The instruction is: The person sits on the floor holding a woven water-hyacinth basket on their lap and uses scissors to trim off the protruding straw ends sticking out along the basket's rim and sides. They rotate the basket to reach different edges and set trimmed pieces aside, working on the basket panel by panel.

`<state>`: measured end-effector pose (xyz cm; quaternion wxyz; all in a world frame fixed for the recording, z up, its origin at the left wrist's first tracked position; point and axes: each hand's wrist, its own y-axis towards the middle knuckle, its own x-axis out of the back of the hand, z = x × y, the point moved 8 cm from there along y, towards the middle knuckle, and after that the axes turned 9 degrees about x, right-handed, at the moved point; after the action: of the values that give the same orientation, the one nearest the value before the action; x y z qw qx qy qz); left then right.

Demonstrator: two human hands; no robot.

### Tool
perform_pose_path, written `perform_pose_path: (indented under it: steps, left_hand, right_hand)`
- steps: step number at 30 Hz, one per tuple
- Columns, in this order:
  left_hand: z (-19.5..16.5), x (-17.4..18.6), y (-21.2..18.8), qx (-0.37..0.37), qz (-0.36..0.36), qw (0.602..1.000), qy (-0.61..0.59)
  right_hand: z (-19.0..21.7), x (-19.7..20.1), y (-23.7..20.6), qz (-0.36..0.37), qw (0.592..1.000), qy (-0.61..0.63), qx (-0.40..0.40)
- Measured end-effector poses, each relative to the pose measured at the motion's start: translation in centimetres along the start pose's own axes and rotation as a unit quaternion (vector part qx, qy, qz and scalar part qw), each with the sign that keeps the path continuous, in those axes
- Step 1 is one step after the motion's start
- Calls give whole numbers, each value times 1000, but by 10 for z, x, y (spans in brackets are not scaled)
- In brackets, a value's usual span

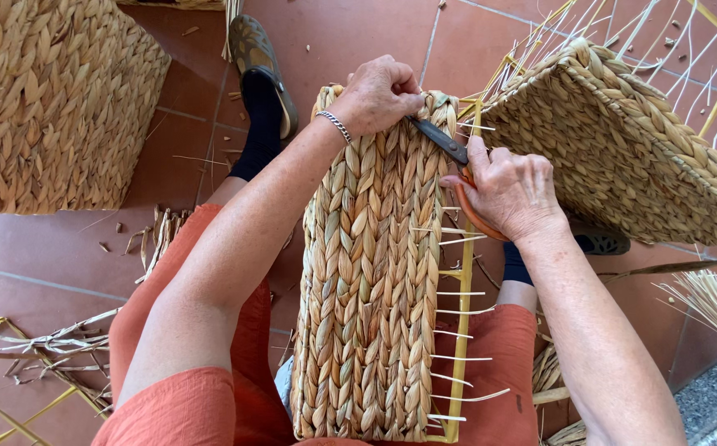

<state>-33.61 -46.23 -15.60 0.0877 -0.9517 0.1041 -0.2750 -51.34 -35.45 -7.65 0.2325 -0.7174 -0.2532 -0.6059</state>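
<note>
A half-woven basket of braided straw (375,272) on a yellow wire frame (462,330) rests across my lap, one woven side facing up. My left hand (379,95) grips the far top edge of that woven side, a silver bracelet on the wrist. My right hand (507,190) holds orange-handled scissors (445,142). The dark blades point at the braid right beside my left fingers. White straw ends stick out along the yellow frame on the right. A second woven side (622,140) of the basket angles away at the right.
A finished woven straw basket (53,99) stands at the upper left on the terracotta tile floor (69,248). Straw scraps lie about the floor. A bare yellow wire frame (20,396) lies at the lower left. Loose straw stalks (713,306) fan out at the right edge.
</note>
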Motion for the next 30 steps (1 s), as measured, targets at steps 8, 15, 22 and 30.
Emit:
perform_pose_path:
  steps: [8,15,22,30]
  left_hand:
    - [6,-3,6,10,-32,999,1]
    - [-14,0,-5,-45,-27,995,87]
    - [-14,-2,-2,-11,-36,988,147]
    - [-13,11,-11,-53,-32,994,87]
  right_hand:
    - [2,-6,-2,-19,999,-24,22]
    - [3,34,-8,-29,999,25,-26]
    - [9,49,-34,-13,985,134,-108]
    - [47,28,-84,-53,561,776,-284]
